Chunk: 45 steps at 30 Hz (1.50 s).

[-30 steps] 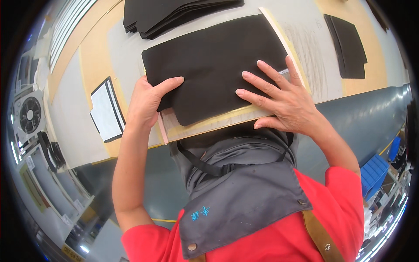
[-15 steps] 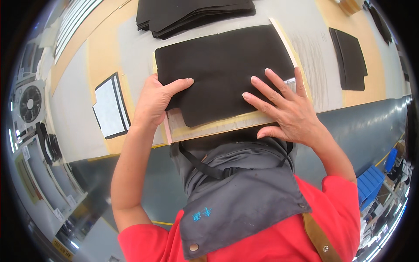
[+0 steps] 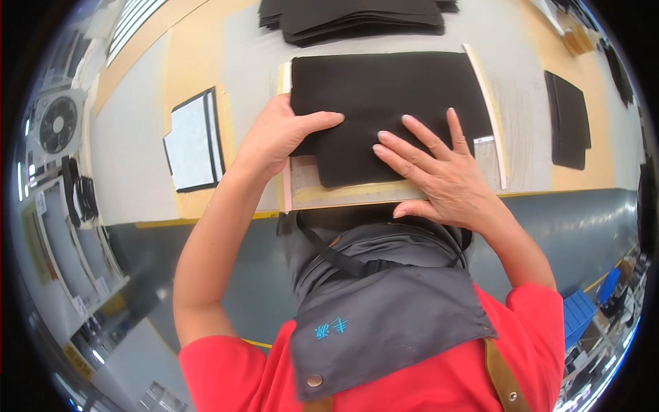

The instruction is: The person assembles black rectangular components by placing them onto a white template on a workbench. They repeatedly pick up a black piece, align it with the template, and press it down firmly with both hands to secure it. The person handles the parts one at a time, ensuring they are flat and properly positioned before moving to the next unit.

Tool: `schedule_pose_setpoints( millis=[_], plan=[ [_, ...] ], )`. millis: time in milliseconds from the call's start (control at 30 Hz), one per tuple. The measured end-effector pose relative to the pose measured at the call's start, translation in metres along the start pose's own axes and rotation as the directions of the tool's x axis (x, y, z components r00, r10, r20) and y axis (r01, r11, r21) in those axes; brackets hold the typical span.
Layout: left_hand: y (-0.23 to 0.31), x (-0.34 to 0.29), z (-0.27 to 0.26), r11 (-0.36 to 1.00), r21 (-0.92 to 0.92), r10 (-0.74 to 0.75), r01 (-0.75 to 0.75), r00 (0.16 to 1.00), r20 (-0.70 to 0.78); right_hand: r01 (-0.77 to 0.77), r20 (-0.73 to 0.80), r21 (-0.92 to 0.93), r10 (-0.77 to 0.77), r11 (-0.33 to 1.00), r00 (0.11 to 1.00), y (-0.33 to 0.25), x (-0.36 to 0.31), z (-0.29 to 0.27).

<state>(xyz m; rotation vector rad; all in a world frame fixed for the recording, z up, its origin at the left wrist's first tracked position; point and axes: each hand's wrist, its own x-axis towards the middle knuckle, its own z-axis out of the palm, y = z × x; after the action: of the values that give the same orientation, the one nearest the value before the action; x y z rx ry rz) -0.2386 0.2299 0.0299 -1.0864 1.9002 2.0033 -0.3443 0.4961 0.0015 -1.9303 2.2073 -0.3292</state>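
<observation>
A black sheet (image 3: 384,82) with a notched lower edge lies on the worktable between two pale guide strips. My left hand (image 3: 281,134) grips its left edge; the thumb presses on top, and the other fingers are mostly hidden past the edge. Spread fingers of my right hand (image 3: 443,175) rest flat on the sheet's lower right part, while that thumb points left by the table's front edge. The right guide strip (image 3: 489,117) runs along the sheet's right side. Beside my left wrist stands the lower end of the left guide strip (image 3: 287,185).
A stack of black sheets (image 3: 360,20) lies at the back. To the left is a white panel with black edging (image 3: 195,141); to the right, a smaller black piece (image 3: 568,120). A fan (image 3: 57,125) stands far left. The table's front edge (image 3: 549,192) crosses before my body.
The whole view has shifted and turned slightly. My right hand has slid a little leftward over the black sheet, its fingers still spread. My left hand keeps its hold on the left edge.
</observation>
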Motion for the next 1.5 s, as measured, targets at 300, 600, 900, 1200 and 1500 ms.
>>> schedule_pose_setpoints(
  millis=[300,600,900,1200,1500],
  plan=[
    [0.009,-0.002,-0.032,0.944,0.326,0.0,-0.051,0.988,0.155,-0.001,0.051,-0.061,0.004,0.998,0.999,-0.002,0.003,-0.006],
    [0.002,-0.01,-0.043,0.895,0.428,0.122,-0.126,0.992,0.037,0.008,0.063,-0.111,-0.001,0.994,0.998,-0.001,0.003,-0.006],
    [-0.012,-0.006,-0.041,0.847,0.502,0.222,-0.178,0.975,-0.03,0.008,0.061,-0.116,-0.001,0.993,0.998,-0.002,0.003,-0.006],
    [-0.016,-0.007,-0.037,0.835,0.519,0.256,-0.182,0.964,-0.075,0.009,0.07,-0.114,-0.001,0.993,0.998,-0.001,0.003,-0.005],
    [-0.018,-0.013,-0.031,0.774,0.592,0.349,-0.224,0.931,-0.104,0.01,0.074,-0.117,-0.002,0.993,0.997,-0.001,0.002,-0.005]
  ],
)
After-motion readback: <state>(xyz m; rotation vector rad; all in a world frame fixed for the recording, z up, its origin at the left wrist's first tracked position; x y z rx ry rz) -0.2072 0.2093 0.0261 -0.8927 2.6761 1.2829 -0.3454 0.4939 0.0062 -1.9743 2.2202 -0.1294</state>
